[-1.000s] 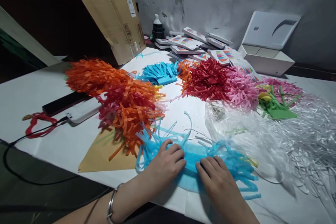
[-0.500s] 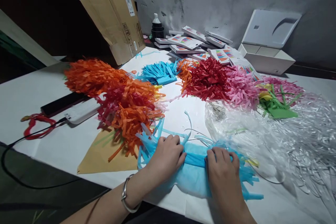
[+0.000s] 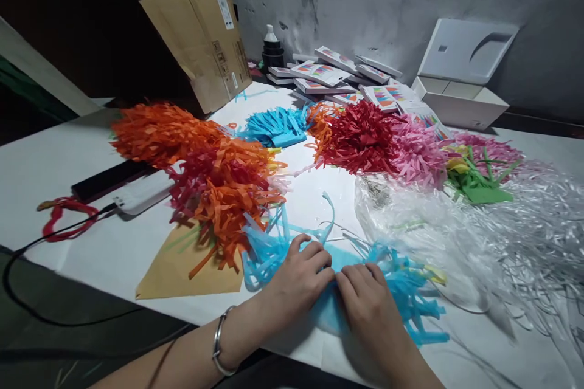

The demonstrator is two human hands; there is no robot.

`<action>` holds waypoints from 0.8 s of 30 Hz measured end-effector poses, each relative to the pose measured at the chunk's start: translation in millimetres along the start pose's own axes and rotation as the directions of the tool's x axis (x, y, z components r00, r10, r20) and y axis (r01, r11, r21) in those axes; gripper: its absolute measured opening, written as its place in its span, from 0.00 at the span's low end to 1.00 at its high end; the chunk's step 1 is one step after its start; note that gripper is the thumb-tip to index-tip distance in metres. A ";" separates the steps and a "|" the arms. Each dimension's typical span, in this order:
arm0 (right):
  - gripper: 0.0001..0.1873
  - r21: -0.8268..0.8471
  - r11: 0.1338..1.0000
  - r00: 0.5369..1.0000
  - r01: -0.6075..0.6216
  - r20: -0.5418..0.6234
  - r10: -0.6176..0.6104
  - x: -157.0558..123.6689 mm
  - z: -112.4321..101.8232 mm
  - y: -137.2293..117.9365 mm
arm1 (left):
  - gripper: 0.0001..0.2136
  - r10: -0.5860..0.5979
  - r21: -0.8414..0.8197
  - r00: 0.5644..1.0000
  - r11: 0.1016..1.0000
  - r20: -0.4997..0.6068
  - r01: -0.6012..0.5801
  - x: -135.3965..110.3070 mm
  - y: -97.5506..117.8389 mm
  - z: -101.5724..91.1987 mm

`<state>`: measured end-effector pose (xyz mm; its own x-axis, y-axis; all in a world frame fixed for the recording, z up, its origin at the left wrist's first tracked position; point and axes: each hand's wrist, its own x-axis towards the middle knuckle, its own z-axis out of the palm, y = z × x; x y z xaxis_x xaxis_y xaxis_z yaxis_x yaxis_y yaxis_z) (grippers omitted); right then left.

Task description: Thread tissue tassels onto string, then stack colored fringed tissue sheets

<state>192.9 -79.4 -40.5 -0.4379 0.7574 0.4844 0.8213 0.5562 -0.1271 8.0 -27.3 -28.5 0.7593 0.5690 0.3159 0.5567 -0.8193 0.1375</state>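
A light-blue tissue paper tassel (image 3: pixel 344 259) lies at the table's front edge, its uncut middle between my hands and cut fringe spreading to both sides. My left hand (image 3: pixel 305 276), with a silver bangle on the wrist, has its fingers curled onto the middle of the paper. Close beside it, my right hand (image 3: pixel 368 299) pinches the same band, fingertips nearly touching the left ones. Both hands hide the paper under the fingers. Loose blue strips trail off behind the hands.
Orange tassels (image 3: pixel 168 130) lie to the left over a brown paper sheet (image 3: pixel 182 273). Behind are a blue bundle (image 3: pixel 278 124), red tassels (image 3: pixel 362 140) and pink tassels (image 3: pixel 422 155). Clear plastic strips (image 3: pixel 520 231) cover the right. A carton (image 3: pixel 219 55) and a white box (image 3: pixel 460 103) stand behind.
My hands have moved inward along the blue paper, right hand to the left and left hand to the right, until they nearly meet. The paper's middle is now mostly covered.
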 end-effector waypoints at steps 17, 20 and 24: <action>0.11 -0.072 0.943 0.946 -0.325 -0.035 0.324 -23.6 -6.0 -6.6 | 0.06 -0.338 0.050 0.898 0.940 0.281 0.338 6.8 7.4 -4.9; 0.13 -0.144 0.929 0.941 -0.340 -0.064 0.334 -19.4 -5.3 -11.4 | 0.04 -0.350 0.039 0.887 0.934 0.301 0.355 11.5 5.7 -8.3; 0.15 -0.078 0.988 0.990 -0.136 -0.034 0.133 -11.8 -1.0 -13.9 | 0.03 -0.331 -0.003 0.917 0.940 0.224 0.341 6.7 2.3 -8.1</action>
<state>187.0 -96.3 -43.6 -0.3118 0.8127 0.4922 0.8992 0.4198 -0.1235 11.7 -25.9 -18.5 0.5869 0.8090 0.0342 0.7809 -0.5767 0.2400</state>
